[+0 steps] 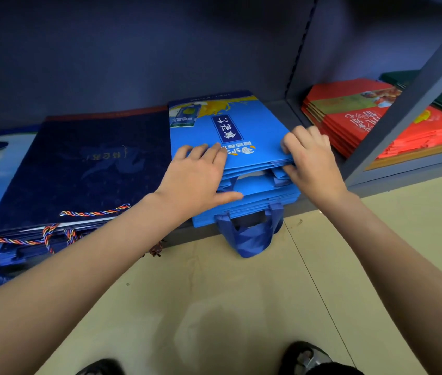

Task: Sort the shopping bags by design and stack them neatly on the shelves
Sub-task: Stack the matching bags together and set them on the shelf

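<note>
Only the head view here, looking down at a low shelf (241, 234), so I'll place everything off the bright blue stack (244, 190) in the middle of it.

Left hand (198, 177) lies flat on the top bag (230, 136) of that stack, fingers straight, thumb out along the near edge. Looks like it's pressing the pile down so it doesn't slide. Right hand (312, 158) is at the stack's right near corner, fingers curled over the top bag's edge with the thumb under it, pinching that bag, probably to square it up with the ones below.

The stack's fabric handles (249, 234) hang off the shelf front toward the tiled floor (241, 307), so the bags lie handle-out.

Just left of the blue stack there's a pile of dark navy bags (84, 169) with twisted rope handles (92, 213). To its right, past the shelf's upright post (299, 50), sits a red pile (377, 123). So the sorting by design seems well along already.
</note>
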Motion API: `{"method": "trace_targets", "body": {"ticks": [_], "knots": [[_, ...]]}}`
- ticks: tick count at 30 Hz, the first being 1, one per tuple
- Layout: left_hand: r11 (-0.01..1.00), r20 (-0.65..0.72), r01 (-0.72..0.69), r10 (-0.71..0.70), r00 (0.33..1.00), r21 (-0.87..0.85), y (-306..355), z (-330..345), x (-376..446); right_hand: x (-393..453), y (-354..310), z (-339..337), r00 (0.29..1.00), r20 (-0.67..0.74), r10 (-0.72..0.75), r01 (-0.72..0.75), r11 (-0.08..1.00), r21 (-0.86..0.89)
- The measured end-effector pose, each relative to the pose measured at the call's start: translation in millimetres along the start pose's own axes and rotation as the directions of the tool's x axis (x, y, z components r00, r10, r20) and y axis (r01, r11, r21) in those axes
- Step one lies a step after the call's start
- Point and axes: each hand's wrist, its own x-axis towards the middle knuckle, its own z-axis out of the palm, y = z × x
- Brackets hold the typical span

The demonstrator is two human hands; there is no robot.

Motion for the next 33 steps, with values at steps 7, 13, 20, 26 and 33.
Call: {"method": "trace_targets", "body": {"ticks": [7, 13, 20, 26, 33], "knots": [[0.998, -0.123, -0.001, 0.009, 0.992, 0.07, 0.1, 10.7, -1.5, -5.3, -5.9, 3.4, 0.999, 0.022, 0.039, -0.041, 0.996, 0.073], [1.0, -0.23, 0.017, -0.012, 0.973, 0.022, -1.0, 19.3, -2.8, -1.1, -8.2, -3.6, 0.993, 0.105, 0.057, -0.069, 0.991, 0.111], [1.0, -0.273, -0.001, 0.0, 0.962, -0.002, -10.5, 13.6, 7.4, -34.9, -10.5, -26.3, 0.958, -0.06, 0.279, -0.257, 0.936, 0.239], [0.999, -0.294, 0.011, -0.002, 0.956, 0.03, -10.6, 6.5, 19.2, -91.2, -44.3, 5.2, 0.957, -0.001, 0.291, -0.282, 0.929, 0.239], [0.999, -0.322, 0.016, -0.006, 0.947, 0.029, -13.4, 7.2, 20.4, -84.6, -44.7, 13.5, 0.947, 0.013, 0.322, -0.322, 0.944, 0.078]]}}
